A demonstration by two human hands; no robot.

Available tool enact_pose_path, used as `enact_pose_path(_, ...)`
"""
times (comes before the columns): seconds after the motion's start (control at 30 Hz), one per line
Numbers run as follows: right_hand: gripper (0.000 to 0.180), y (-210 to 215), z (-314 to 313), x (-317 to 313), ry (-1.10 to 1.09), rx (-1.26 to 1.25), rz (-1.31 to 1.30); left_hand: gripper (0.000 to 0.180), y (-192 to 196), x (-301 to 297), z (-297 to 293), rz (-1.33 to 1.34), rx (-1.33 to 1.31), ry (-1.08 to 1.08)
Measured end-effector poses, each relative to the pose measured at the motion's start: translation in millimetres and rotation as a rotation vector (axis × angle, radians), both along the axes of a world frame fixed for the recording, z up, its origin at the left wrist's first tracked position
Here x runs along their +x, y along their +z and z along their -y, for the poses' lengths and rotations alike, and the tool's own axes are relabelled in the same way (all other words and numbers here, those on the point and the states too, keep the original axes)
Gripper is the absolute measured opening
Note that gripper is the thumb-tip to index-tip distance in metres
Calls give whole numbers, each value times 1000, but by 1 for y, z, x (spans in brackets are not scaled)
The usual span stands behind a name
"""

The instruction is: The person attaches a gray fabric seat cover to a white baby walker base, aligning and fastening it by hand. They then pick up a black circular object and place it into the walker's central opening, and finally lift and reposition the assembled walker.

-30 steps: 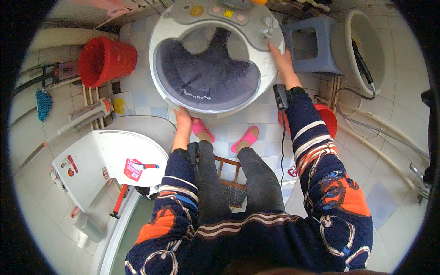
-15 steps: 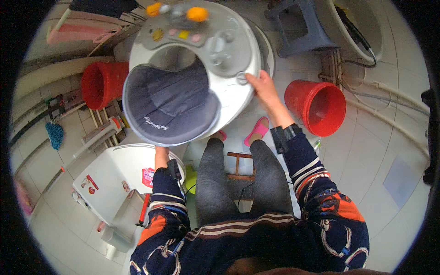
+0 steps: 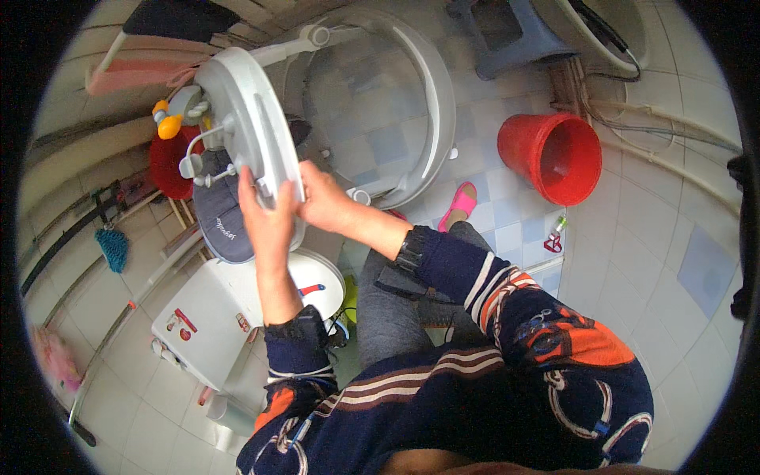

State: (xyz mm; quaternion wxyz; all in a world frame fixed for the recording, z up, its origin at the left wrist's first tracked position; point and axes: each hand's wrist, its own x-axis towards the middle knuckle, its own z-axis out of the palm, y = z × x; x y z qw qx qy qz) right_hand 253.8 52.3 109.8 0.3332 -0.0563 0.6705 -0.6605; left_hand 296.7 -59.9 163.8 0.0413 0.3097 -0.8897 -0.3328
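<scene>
A white and grey baby walker is tipped steeply on its side, its tray (image 3: 265, 111) turned to the left. Orange and yellow toys (image 3: 168, 125) stick out from the tray, and the dark blue padded seat (image 3: 222, 214) hangs below it. My left hand (image 3: 267, 210) grips the near edge of the tray, thumb and fingers on either side of the rim. Beside it, my right hand (image 3: 323, 196) is closed on the same rim, its fingertips partly hidden. The walker's round base ring (image 3: 438, 95) with small wheels extends behind to the right, low over the tiles.
One red bucket (image 3: 526, 146) lies tilted at the right; another red bucket (image 3: 170, 162) is partly hidden behind the walker. A blue-grey stool (image 3: 514, 39) stands at the far right. A white toilet lid (image 3: 198, 324) is at lower left. My pink slipper (image 3: 459, 204) rests on the tiles.
The walker has swung from facing up to standing on its side at the left, uncovering its base ring. My right hand has moved left along the rim, and my left hand has come up onto it.
</scene>
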Motion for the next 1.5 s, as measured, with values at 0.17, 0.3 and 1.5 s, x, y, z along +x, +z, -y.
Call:
enact_pose_path(0.17,41,-1,26,-1,245,-194,-12,110,1,-24,6,35,-229,91)
enact_pose_path(0.3,45,-15,14,-23,337,-42,-591,103,-3,-20,29,71,-296,141)
enact_pose_path(1.5,54,44,-228,-161,-267,134,112,83,-47,17,42,-25,97,318)
